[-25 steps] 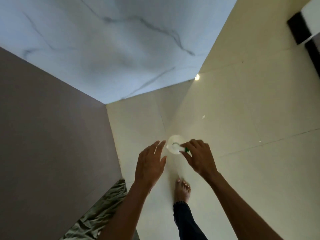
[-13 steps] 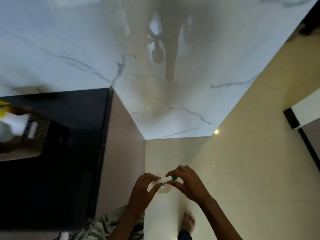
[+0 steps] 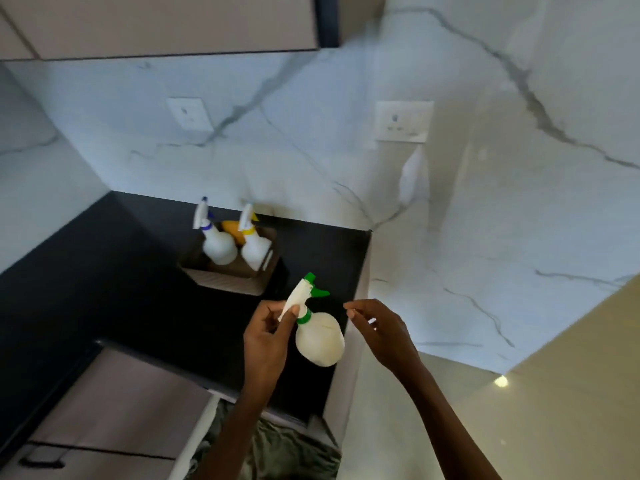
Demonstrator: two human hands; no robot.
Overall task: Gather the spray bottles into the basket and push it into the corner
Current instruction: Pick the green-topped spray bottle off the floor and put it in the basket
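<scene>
My left hand [image 3: 268, 336] grips the white trigger head of a green-capped white spray bottle [image 3: 318, 336], held upright above the near right part of the black counter [image 3: 114, 289]. My right hand [image 3: 379, 327] hovers just to the right of the bottle with its fingers apart, not touching it. Farther back on the counter stands a brown woven basket [image 3: 225, 280]. In it are a blue-collared white spray bottle [image 3: 216, 242], a yellow-collared white spray bottle [image 3: 254, 245] and an orange-yellow object [image 3: 232, 228] behind them.
Marble wall panels rise behind and to the right of the counter, with two white sockets [image 3: 403, 121]. The counter's back left corner [image 3: 110, 195] lies left of the basket. Beige drawers [image 3: 114, 403] are below the counter, a wall cabinet [image 3: 156, 26] above.
The view has swung up from the floor to the counter. The green-capped bottle was lifted from the floor with both hands; now only my left hand holds it and my right has let go.
</scene>
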